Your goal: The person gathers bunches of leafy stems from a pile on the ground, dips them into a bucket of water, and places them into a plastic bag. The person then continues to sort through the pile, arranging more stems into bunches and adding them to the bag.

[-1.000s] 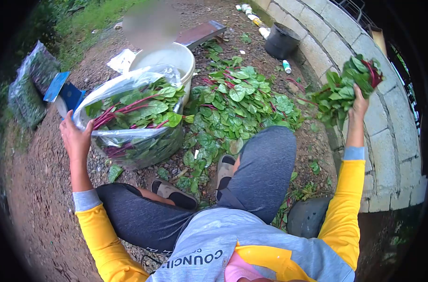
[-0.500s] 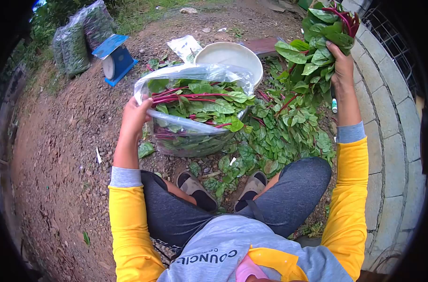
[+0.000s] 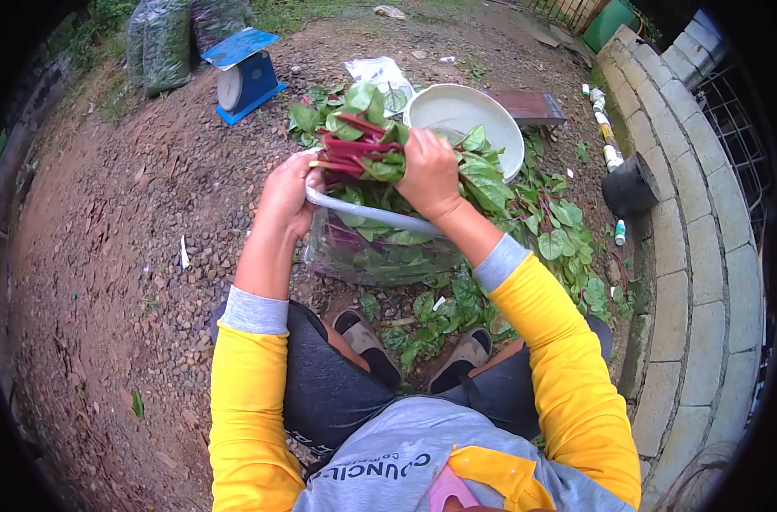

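Observation:
My right hand (image 3: 431, 173) is closed around a bunch of Malabar spinach (image 3: 361, 154), its red stems pointing left over the mouth of a clear plastic bag (image 3: 380, 256). More of the leafy greens fill the bag, which stands on the ground in front of my feet. At the bag's left edge, my left hand (image 3: 286, 194) grips the plastic rim, with the stem ends right by its fingers. A loose heap of the same spinach (image 3: 563, 230) spreads to the right of the bag.
Behind the bag sits a white basin (image 3: 503, 128), beside a dark red board (image 3: 525, 107). A blue scale (image 3: 250, 81) stands at back left, near filled bags (image 3: 160, 51). On the right, a black pot (image 3: 631, 186) is by a concrete block wall (image 3: 672, 282).
My right hand has brought the spinach bunch from the upper right, down and left over the bag. My left hand stays at the bag's rim. The view has shifted rightward.

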{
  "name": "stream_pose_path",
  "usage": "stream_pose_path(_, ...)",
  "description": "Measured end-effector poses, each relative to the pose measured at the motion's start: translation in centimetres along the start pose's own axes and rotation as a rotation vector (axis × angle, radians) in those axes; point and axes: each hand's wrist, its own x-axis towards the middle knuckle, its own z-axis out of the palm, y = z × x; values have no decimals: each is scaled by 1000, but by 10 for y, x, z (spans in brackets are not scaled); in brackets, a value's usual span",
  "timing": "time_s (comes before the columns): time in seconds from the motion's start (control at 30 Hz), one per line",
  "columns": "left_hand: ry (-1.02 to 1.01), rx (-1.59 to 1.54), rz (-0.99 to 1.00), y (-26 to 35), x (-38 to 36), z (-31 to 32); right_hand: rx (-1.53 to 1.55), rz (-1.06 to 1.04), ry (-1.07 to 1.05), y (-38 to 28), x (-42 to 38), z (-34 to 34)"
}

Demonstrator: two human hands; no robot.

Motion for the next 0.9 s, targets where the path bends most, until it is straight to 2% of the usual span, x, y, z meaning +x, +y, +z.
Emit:
stream_pose_path(0.1, 75, -169, -22, -2, 8, -11, 75, -14, -4, -16, -12, 8)
stream_pose_path(0.3, 112, 162, 201, 9, 10, -15, 128, -199, -179, -25, -28, -6)
stream_pose_path(0.4, 138, 271, 236, 8, 10, -13, 115, -236, -292, -27, -41, -3)
stream_pose_path(0.5, 141, 294, 246, 13, 2, -12, 149, -341, -311, -25, -43, -3)
stream_pose_path(0.6, 171, 340, 293, 14, -6, -9, 237, -388, -457, -28, -42, -13)
stream_pose_path(0.63, 168, 356, 309, 15, -9, -7, 261, -414, -435, -29, -44, -14)
stream_pose_path(0.73, 146, 387, 334, 13, -10, -5, 345, -387, -579, -23, -57, 3)
stream_pose_path(0.8, 127, 389, 337, 12, -7, -3, 343, -343, -477, -17, -60, 25)
stream_pose_path(0.87, 151, 293, 333, 20, 0, -5, 364, -190, -784, -24, -24, 2)
stream_pose_path(0.9, 156, 288, 337, 22, 1, -7, 388, -281, -806, -23, -21, -1)
